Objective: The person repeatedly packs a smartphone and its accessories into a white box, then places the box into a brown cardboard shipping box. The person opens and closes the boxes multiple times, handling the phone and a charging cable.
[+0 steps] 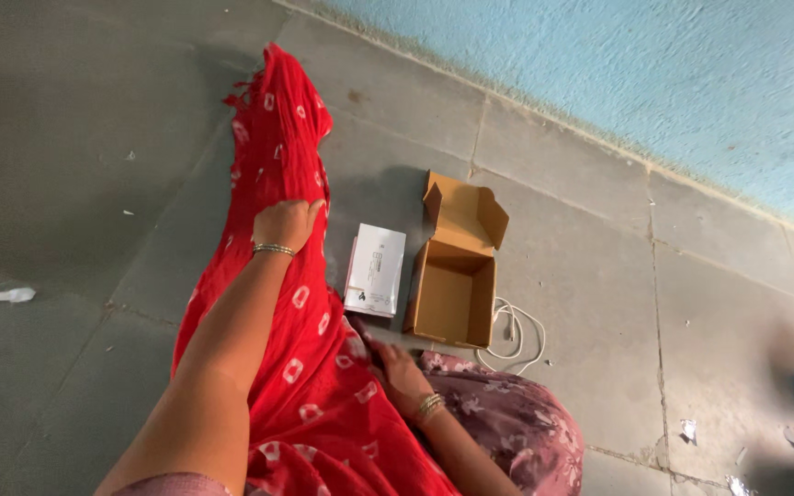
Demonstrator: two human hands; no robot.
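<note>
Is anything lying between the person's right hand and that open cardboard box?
Nothing visible does. The right hand rests on the red cloth, with only bare floor up to the open cardboard box. The white box lies off to its left.

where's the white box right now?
In the head view the white box lies on the floor near centre, between the red cloth and the open cardboard box.

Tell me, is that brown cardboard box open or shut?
Open: the cardboard box has its flaps raised, and its bare inside looks empty.
</note>
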